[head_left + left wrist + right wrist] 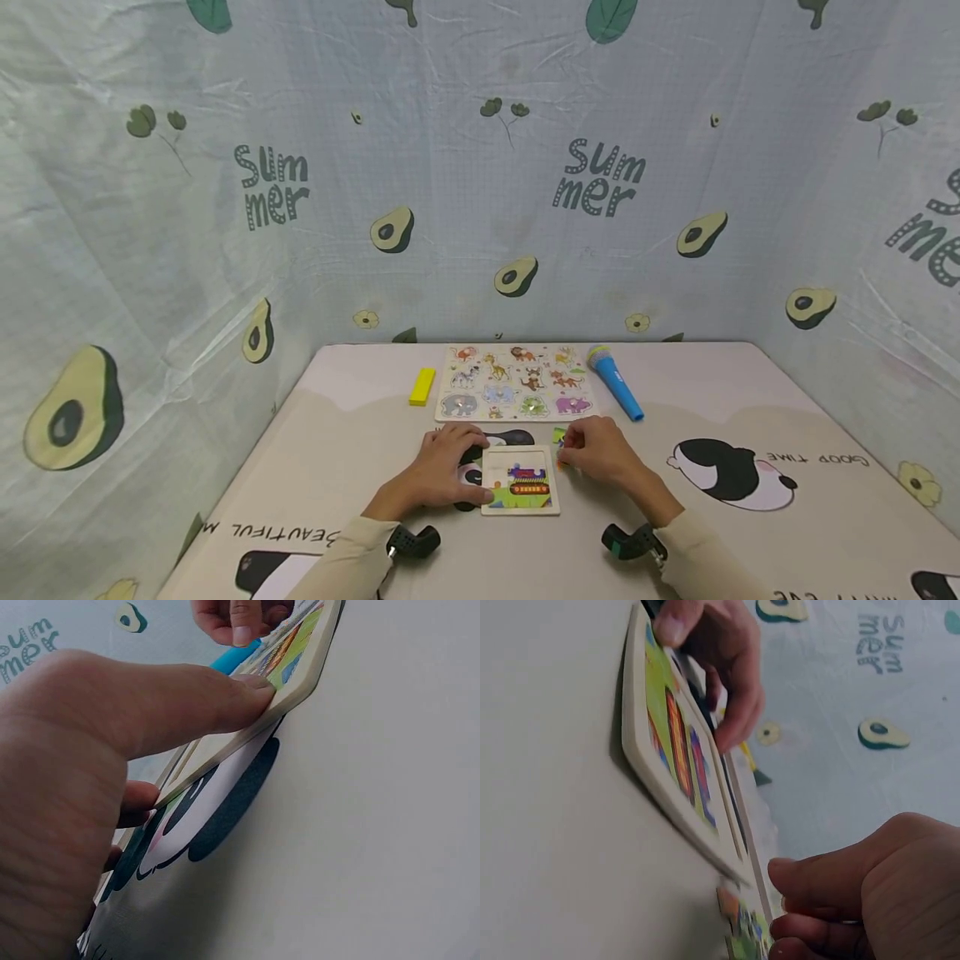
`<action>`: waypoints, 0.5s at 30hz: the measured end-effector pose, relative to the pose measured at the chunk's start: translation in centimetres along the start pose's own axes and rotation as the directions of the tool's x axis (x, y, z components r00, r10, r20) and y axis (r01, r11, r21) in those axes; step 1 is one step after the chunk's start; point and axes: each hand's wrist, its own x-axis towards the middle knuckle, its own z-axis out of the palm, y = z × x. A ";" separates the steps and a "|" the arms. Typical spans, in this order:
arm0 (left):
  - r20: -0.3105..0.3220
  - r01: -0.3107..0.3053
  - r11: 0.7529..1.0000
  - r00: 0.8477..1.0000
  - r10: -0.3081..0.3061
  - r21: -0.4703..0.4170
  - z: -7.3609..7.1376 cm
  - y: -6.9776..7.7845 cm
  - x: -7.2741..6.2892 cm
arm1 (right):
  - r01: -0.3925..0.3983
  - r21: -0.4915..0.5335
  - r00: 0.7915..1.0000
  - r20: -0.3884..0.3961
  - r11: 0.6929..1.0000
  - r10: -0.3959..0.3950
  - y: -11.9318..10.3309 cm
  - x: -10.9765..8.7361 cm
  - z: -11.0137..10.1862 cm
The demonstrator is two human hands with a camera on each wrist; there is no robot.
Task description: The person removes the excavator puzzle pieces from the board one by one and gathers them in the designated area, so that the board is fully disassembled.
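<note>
Small square pale-wood puzzle tray [521, 512] with a colourful, part-filled picture lies flat on the white printed desk [540, 562]. Left hand [447, 462] is palm-down, grip spread wide, holding its left side between thumb and fingers. Right hand [600, 450] curls over bright puzzle pieces [558, 436] just beside the tray; can't tell if that grip's pinching one. Pale animal-puzzle board [514, 382] sits behind.

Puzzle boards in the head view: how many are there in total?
2. The small board lies on the table, steadied by the left hand; the larger animal board lies just beyond it. No other board is visible.
</note>
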 end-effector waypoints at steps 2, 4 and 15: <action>-0.004 -0.002 1.000 1.000 0.002 -0.001 0.0 0.0 0.1 | 0.042 0.012 0.999 0.015 0.999 -0.042 -0.7 0.1 0.2; -0.009 -0.001 1.000 1.000 0.001 -0.004 -0.1 0.0 0.1 | 0.084 0.021 0.995 0.050 0.996 -0.085 -1.5 0.3 0.6; -0.002 0.005 1.000 1.000 -0.005 -0.004 0.3 -0.3 0.1 | 0.131 -0.001 0.964 0.234 0.991 -0.127 -4.9 -0.1 2.3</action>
